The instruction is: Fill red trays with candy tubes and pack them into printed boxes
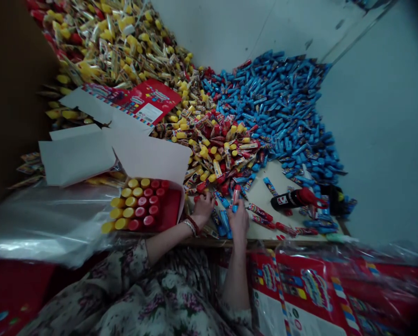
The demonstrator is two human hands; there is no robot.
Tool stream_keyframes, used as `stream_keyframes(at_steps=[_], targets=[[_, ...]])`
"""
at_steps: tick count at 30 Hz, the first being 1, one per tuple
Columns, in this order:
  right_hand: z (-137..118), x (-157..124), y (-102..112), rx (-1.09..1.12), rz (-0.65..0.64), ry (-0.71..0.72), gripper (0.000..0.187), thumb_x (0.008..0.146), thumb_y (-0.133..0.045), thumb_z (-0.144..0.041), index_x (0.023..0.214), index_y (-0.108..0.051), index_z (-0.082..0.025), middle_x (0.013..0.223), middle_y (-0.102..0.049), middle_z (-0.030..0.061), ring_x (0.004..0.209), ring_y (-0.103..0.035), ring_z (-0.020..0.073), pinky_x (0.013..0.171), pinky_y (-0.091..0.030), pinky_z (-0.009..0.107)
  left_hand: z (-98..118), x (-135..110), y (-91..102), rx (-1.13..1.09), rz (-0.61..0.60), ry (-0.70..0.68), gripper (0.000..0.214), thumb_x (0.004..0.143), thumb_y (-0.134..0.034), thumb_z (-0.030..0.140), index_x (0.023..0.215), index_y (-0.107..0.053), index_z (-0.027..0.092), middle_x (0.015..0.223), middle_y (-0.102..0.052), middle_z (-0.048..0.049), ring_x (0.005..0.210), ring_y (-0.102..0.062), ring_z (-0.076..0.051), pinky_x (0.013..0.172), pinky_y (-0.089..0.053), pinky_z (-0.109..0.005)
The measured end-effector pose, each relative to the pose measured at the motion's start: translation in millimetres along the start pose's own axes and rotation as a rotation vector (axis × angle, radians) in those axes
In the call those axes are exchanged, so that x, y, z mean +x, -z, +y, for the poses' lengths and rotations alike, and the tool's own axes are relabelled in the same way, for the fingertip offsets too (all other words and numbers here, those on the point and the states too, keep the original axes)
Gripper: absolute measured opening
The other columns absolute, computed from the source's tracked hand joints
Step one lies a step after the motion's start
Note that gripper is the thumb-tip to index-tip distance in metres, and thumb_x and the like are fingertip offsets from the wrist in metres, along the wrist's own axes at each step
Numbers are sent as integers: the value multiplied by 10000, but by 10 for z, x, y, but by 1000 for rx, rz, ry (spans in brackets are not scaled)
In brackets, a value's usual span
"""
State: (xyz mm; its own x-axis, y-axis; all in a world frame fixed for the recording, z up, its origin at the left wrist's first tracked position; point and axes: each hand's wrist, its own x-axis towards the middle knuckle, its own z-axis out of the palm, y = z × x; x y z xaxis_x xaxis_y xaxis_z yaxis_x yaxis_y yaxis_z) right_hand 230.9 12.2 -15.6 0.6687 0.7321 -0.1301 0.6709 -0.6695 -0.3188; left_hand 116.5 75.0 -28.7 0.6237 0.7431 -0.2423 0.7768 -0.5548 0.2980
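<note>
My right hand (239, 221) is closed around a red-capped tube (236, 193), which points up and away from me; a bit of blue shows at the fingers. To its left, my left hand (204, 207) curls its fingers down at the near edge of the pile of mixed red and yellow tubes (212, 158). What those fingers pinch, if anything, is hidden. Blue tubes (225, 221) lie between the two hands. Left of my left hand stands an open carton (170, 210) with a red inside, holding rows of upright yellow-capped and red-capped tubes (139, 200).
Behind the carton's white flap (153, 154) lie a flattened red carton (156, 95) and a heap of yellow-capped tubes (121, 51). Blue tubes (275, 98) are heaped at back right. A black bottle with a red top (289, 199) lies rightward. Plastic-wrapped red cartons (307, 289) sit front right.
</note>
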Motion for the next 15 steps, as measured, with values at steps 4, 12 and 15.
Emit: stream_keyframes(at_steps=[4, 12, 15], targets=[[-157, 140, -80, -171, -131, 7, 380, 883, -523, -298, 1257, -537, -232, 1132, -624, 110, 958, -620, 231, 741, -422, 292, -44, -122, 144, -15, 19, -33, 525, 865, -449, 59, 1380, -399, 144, 1251, -504, -184, 1113, -524, -268, 840, -499, -366], [46, 114, 1, 44, -61, 153, 407, 824, -579, -402, 1161, -619, -176, 1077, -663, 125, 988, -613, 252, 810, -440, 326, -782, -1031, 863, -404, 538, -123, 283, 916, -467, 216, 1188, -545, 211, 1128, -580, -72, 1034, -570, -177, 875, -503, -309], [57, -86, 172, 275, -23, 205, 428, 757, -627, -487, 1081, -645, -207, 969, -698, 80, 880, -635, 252, 760, -463, 337, -1113, -1183, 956, -370, 612, -25, 172, 909, -500, 256, 1050, -578, 195, 1022, -611, -42, 911, -594, -157, 798, -509, -279]])
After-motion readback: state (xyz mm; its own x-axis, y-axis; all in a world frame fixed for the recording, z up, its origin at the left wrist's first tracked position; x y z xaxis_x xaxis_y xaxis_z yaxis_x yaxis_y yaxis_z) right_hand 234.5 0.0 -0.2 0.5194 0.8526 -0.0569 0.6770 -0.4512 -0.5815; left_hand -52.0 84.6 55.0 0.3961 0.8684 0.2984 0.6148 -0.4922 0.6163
